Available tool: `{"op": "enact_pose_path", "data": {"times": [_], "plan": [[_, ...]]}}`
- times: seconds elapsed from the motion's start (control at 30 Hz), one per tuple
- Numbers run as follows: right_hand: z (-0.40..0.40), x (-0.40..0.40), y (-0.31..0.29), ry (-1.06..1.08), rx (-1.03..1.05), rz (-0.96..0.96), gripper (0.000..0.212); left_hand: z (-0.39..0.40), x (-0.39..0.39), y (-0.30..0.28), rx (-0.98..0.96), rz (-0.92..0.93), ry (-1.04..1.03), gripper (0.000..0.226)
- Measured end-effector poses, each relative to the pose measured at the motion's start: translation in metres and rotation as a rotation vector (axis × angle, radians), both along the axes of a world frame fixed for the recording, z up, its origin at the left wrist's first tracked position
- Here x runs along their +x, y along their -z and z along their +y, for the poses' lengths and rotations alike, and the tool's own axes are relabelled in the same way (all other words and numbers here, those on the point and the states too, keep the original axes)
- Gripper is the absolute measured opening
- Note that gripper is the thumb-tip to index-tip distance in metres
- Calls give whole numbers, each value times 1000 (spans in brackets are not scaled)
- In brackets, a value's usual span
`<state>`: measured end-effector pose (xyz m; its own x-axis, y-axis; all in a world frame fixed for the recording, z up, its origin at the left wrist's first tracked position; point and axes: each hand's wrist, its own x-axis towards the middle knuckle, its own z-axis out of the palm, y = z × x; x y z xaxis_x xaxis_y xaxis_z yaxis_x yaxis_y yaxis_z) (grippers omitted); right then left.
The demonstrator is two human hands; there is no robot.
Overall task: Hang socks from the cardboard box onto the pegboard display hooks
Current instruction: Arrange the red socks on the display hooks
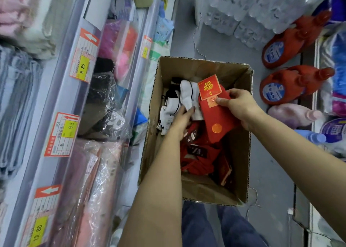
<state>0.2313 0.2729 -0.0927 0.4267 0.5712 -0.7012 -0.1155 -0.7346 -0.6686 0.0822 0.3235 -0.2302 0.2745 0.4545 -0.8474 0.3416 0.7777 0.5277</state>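
- This is a shop aisle, seen from above.
- Shelves [61,89] on the left carry clear front rails with orange-and-yellow price tags [82,59] reading 8.80, 9.5 and 12.00.
- Folded towels [20,89] and goods wrapped in clear plastic [97,172] are stacked on those shelves.
- Shrink-wrapped packs of bottled water [252,9] stand on the floor at the top.
- Red detergent bottles [288,85] with blue labels line the low shelf on the right, beside purple and blue bottles.
- An open cardboard box [241,153] of packaged red socks [217,115] and white socks [187,95] sits on the grey floor [271,172] between the shelves, as stock.
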Motion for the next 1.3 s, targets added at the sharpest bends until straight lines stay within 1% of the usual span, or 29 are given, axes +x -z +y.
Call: {"op": "enact_pose_path", "data": {"times": [0.07, 0.13, 0.2, 0.23, 0.27, 0.33, 0.37, 0.4, 0.47, 0.5, 0.53, 0.57, 0.6, 0.67, 0.73, 0.77, 0.9, 1.0, 1.03, 1.07, 1.1, 1.13, 1.17, 1.2, 1.23, 1.27, 1.3], "plan": [[-1, 0, -4, 5, 1, -1, 14, 9, -7, -3, -11, -77, 43, 64], [-2, 2, -6, 9, 2, -1, 17, 16, -18, -1, -16, -121, -14, 52], [-3, 6, -11, 14, -3, -1, 18, 18, -30, 3, -60, -154, -123, 39], [-4, 8, -14, 15, -2, 0, 18, 15, -36, 6, -65, -98, -144, 36], [-5, 10, -16, 14, 1, 1, 18, 10, -41, 8, -25, 29, -103, 33], [-8, 13, -20, 8, 10, 2, 18, -3, -51, 22, 108, 390, 103, 24], [-10, 15, -22, 0, 12, -2, 19, -10, -55, 29, 151, 519, 192, 23], [-12, 17, -23, -9, 10, -10, 21, -18, -56, 33, 127, 557, 208, 34], [-17, 21, -24, -22, 1, -22, 25, -31, -54, 31, -2, 506, 147, 73], [-20, 23, -25, -23, -1, -26, 27, -35, -51, 29, -13, 490, 162, 88], [-23, 25, -26, -22, 0, -31, 27, -38, -48, 25, 21, 497, 253, 97], [-26, 27, -27, -17, 5, -32, 25, -41, -45, 22, 66, 514, 378, 100], [-28, 28, -28, -12, 13, -32, 24, -44, -43, 19, 92, 540, 489, 96], [-32, 29, -31, -4, 24, -31, 22, -51, -42, 15, 70, 595, 694, 68], [-36, 29, -34, 11, 32, -31, 20, -58, -44, 14, 42, 611, 817, 43], [-37, 29, -35, 24, 39, -28, 20, -62, -46, 12, 45, 628, 853, 36], [-43, 35, -41, 55, 52, -35, 18, -60, -53, -4, 182, 777, 1020, 32], [-47, 42, -44, 66, 64, -39, 18, -46, -49, -18, 432, 979, 1215, 35], [-47, 44, -44, 64, 67, -38, 18, -41, -45, -20, 543, 1016, 1260, 38], [-48, 45, -45, 62, 73, -34, 17, -37, -38, -20, 692, 1011, 1273, 39], [-49, 47, -46, 60, 81, -28, 17, -36, -27, -18, 861, 934, 1242, 39], [-50, 48, -46, 60, 88, -24, 18, -40, -13, -17, 975, 774, 1208, 37], [-50, 49, -46, 62, 89, -25, 18, -47, 3, -15, 985, 557, 1188, 36], [-51, 49, -46, 63, 88, -29, 18, -58, 17, -14, 867, 351, 1188, 40], [-52, 50, -45, 66, 85, -33, 17, -72, 29, -12, 670, 225, 1215, 47], [-53, 50, -44, 69, 82, -36, 17, -87, 37, -10, 496, 167, 1229, 51], [-54, 50, -44, 71, 79, -38, 17, -99, 38, -5, 385, 156, 1219, 51]]}}
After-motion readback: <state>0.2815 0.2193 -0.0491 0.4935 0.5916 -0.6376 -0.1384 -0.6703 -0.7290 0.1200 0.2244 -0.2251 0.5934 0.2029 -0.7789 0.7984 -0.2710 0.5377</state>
